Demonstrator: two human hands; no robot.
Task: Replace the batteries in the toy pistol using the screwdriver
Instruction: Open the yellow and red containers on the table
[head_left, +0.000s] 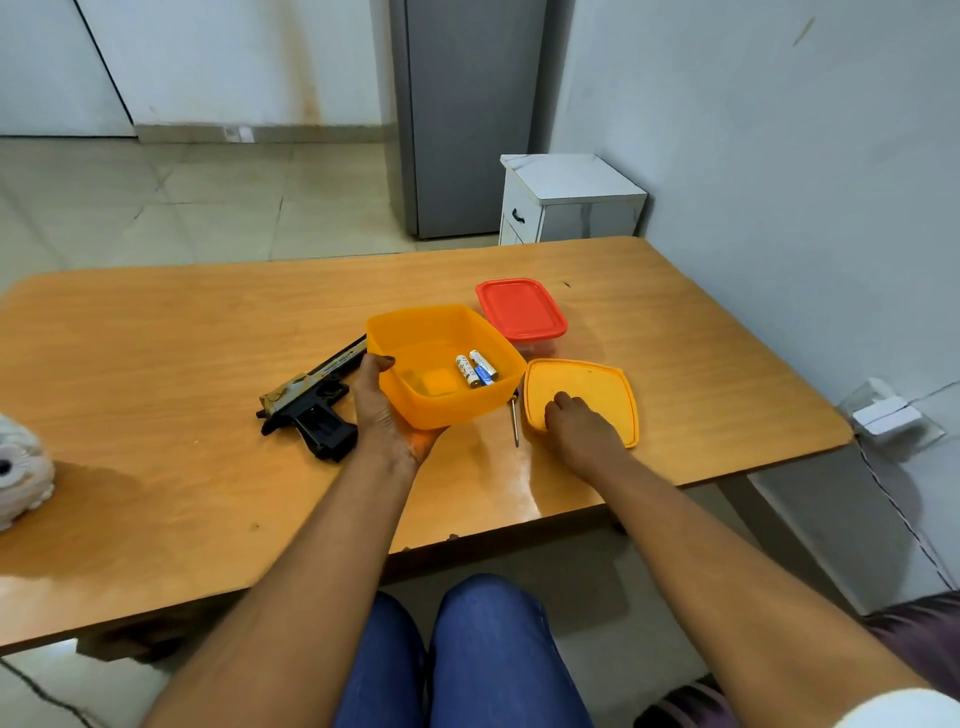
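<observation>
At the wooden table where I sit, my left hand grips the near left corner of an open orange tub, thumb hooked over its rim and fingers curled beneath it, so that it sits tilted above the tabletop. Two batteries lie side by side inside the tub, towards its right wall. My right hand rests on the tub's orange lid, which lies flat on the table just right of the tub; my fingers are bent, their tips pressing on the lid. Between tub and lid, the screwdriver lies on the table, its metal shaft pointing towards me and its handle hidden under the tub. Left of the tub, the black toy pistol lies on its side, its barrel running behind the tub's far left corner. Beyond both, a small clear box with a red lid stands closed.
</observation>
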